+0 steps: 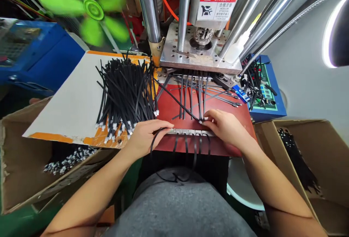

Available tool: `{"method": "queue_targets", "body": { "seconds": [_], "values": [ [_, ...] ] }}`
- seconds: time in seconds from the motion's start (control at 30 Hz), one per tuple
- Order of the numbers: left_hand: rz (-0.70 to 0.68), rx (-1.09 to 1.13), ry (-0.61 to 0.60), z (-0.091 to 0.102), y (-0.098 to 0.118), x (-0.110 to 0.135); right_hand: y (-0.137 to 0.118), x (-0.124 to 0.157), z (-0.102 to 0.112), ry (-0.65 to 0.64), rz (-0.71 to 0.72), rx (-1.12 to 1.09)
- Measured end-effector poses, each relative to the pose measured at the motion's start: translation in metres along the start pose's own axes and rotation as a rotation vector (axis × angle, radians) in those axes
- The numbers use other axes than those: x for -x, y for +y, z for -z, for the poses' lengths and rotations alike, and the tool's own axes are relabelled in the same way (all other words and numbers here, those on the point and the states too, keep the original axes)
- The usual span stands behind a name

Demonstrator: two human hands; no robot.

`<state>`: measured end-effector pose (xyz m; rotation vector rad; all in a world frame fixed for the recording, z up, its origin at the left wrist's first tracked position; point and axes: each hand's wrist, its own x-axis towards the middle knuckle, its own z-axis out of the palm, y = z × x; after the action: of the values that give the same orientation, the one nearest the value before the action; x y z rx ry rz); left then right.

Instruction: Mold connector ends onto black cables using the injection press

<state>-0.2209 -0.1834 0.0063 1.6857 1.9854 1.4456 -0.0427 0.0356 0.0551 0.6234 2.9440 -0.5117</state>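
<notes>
A narrow metal strip fixture [185, 132] lies across the near part of the red work surface, with several thin black cables [186, 144] set along it and hanging over the near edge. My left hand [145, 137] is closed at the strip's left end, thumb and forefinger pinched around a black cable that loops down beside them; its tip is hidden. At the strip's right part, my right hand [225, 126] pinches the white connector end [201, 121] of another black cable [177, 100], which runs up and left towards the pile.
A big heap of black cables [125, 88] lies on a white board [65, 99] at left. Ahead stands a press with a metal plate [201, 60] and danger label [219, 4]. A green fan [93, 9] spins. Cardboard boxes [19, 149] flank both sides.
</notes>
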Motion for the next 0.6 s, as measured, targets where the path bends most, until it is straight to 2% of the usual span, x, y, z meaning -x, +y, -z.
{"method": "queue_targets", "body": {
  "seconds": [0.07,0.17,0.27,0.4,0.5,0.6],
  "values": [
    [0.051,-0.059,-0.065,0.005,-0.010,0.011,0.014,0.006,-0.005,-0.039,0.004,-0.037],
    [0.063,-0.075,-0.155,0.008,-0.013,0.013,0.028,0.020,-0.009,-0.096,0.147,-0.175],
    [0.029,-0.112,-0.304,0.010,-0.005,0.000,0.034,0.031,-0.013,-0.086,0.228,-0.203],
    [0.018,-0.317,-0.510,0.007,0.015,-0.021,0.035,0.039,-0.015,-0.051,0.228,-0.111],
    [-0.039,-0.439,-0.627,0.004,0.022,-0.028,0.041,0.045,-0.004,-0.128,0.222,-0.071],
    [-0.152,-0.351,-0.722,0.011,0.010,-0.042,0.056,0.033,0.017,-0.138,0.226,-0.106]
  ]
}}
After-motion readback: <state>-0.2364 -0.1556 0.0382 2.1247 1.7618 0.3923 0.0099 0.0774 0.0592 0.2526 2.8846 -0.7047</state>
